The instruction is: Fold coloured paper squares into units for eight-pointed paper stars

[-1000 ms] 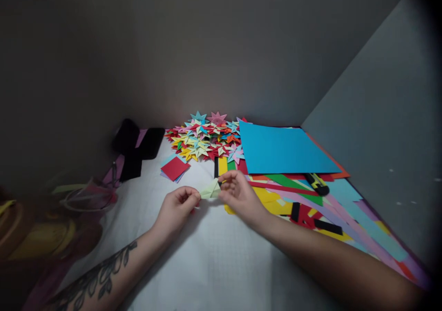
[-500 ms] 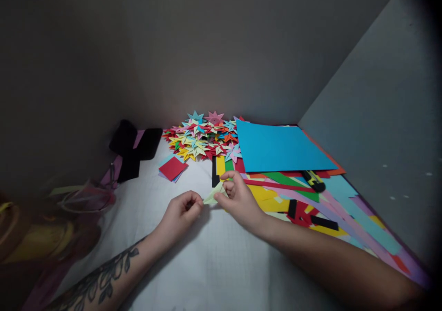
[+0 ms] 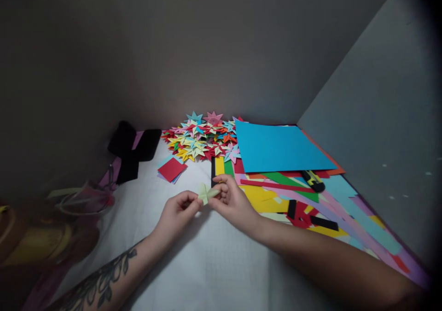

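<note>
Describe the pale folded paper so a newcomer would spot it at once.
Start at the white work surface, in front of the paper stars. Look where the left hand and right hand nearly meet. The pale green folded paper there is the only piece being held.

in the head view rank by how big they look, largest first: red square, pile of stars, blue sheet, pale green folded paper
1. Blue sheet
2. Pile of stars
3. Red square
4. Pale green folded paper, though the left hand and right hand partly cover it, so this rank is tentative

A white surface bears paper stars (many-coloured), squares and strips.
</note>
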The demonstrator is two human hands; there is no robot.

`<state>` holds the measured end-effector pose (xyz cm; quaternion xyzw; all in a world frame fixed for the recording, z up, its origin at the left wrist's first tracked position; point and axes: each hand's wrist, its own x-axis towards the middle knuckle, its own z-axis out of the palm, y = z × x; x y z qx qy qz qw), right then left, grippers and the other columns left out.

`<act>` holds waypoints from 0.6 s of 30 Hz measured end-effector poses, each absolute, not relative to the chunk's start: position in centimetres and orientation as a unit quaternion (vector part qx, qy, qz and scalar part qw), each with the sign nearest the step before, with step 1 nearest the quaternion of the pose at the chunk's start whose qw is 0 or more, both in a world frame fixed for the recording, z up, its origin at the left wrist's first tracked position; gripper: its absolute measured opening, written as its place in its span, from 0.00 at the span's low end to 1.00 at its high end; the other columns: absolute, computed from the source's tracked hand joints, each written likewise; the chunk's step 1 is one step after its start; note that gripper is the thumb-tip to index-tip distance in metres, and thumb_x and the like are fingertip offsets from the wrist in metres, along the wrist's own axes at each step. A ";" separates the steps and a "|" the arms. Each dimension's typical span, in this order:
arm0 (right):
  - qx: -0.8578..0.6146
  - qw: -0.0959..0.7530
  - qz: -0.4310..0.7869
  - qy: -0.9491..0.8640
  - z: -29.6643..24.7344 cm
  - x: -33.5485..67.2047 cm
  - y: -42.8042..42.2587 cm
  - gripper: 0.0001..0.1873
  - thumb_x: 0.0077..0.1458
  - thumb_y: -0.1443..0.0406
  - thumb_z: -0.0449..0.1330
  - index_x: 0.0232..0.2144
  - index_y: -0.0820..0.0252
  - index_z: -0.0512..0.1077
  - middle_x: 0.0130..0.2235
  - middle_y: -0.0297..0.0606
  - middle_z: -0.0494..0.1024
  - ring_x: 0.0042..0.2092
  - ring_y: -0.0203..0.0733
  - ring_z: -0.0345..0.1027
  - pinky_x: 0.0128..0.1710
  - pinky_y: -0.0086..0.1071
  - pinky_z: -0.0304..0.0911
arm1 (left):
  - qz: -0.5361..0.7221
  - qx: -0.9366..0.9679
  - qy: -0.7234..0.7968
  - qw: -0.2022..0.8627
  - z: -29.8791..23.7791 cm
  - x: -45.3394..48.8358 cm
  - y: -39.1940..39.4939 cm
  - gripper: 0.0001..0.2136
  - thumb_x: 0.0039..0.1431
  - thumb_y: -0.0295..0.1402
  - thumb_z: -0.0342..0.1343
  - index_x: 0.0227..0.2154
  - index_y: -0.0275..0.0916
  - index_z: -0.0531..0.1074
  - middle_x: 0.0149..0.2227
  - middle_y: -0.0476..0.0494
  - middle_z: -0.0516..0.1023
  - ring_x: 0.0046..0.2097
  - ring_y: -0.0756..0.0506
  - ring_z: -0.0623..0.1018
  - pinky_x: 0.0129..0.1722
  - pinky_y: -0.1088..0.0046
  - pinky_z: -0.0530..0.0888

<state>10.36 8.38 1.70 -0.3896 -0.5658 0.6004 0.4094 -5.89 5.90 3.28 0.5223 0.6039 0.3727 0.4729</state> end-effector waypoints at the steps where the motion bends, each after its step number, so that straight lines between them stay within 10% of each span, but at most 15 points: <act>1: -0.389 0.407 0.613 -0.554 1.6 10.3 8.4 0.21 0.46 0.68 0.61 0.43 0.55 0.58 0.32 0.31 0.70 0.32 0.35 0.67 0.31 0.28 0.62 | 0.386 0.508 0.608 0.473 3.3 -5.9 5.9 0.11 0.50 0.39 0.57 0.22 0.36 0.71 0.19 0.52 0.69 0.22 0.53 0.66 0.23 0.79 0.62; 6: -0.394 0.382 0.600 -0.581 1.2 10.2 8.7 0.06 0.48 0.64 0.59 0.27 0.59 0.65 0.28 0.31 0.69 0.30 0.35 0.64 0.30 0.28 0.60 | 0.385 0.507 0.591 0.495 2.9 -5.6 5.7 0.12 0.49 0.41 0.58 0.22 0.36 0.70 0.19 0.52 0.69 0.23 0.53 0.65 0.23 0.79 0.62; 18: -0.413 0.358 0.575 -0.609 1.2 10.4 8.5 0.10 0.48 0.65 0.57 0.20 0.59 0.60 0.23 0.29 0.62 0.26 0.32 0.55 0.26 0.26 0.53 | 0.377 0.528 0.573 0.501 2.5 -5.6 5.7 0.09 0.50 0.36 0.57 0.22 0.35 0.69 0.22 0.50 0.71 0.26 0.51 0.68 0.28 0.77 0.65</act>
